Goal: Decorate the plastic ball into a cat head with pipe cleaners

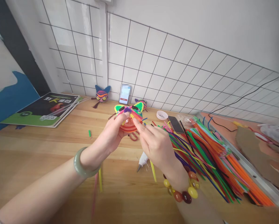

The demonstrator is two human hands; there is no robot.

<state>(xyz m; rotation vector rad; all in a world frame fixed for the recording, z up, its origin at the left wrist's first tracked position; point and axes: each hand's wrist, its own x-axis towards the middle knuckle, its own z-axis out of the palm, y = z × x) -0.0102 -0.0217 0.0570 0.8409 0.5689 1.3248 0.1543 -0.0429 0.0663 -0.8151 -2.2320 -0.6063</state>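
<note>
My left hand (115, 132) is closed on a colourful cat-face craft (129, 126) made of pipe cleaners, its thumb on the front. The face has pointed green and yellow ears, dark eye pieces, a purple middle and red-orange rows below. My right hand (155, 140) is curled, with its index fingertip against a short yellow pipe cleaner piece (132, 116) on the face; its thumb is hidden. Below the right hand lies a white glue gun (143, 159), partly covered. Red-handled scissors (133, 137) lie behind the craft, mostly hidden.
Pipe cleaners (214, 155) of many colours are heaped at the right. A blue-eared cat face (102, 94), a lit phone (125, 94), a pink bowl (162, 115) and a dark phone (176, 124) stand or lie at the back. Books (46, 109) lie at the left.
</note>
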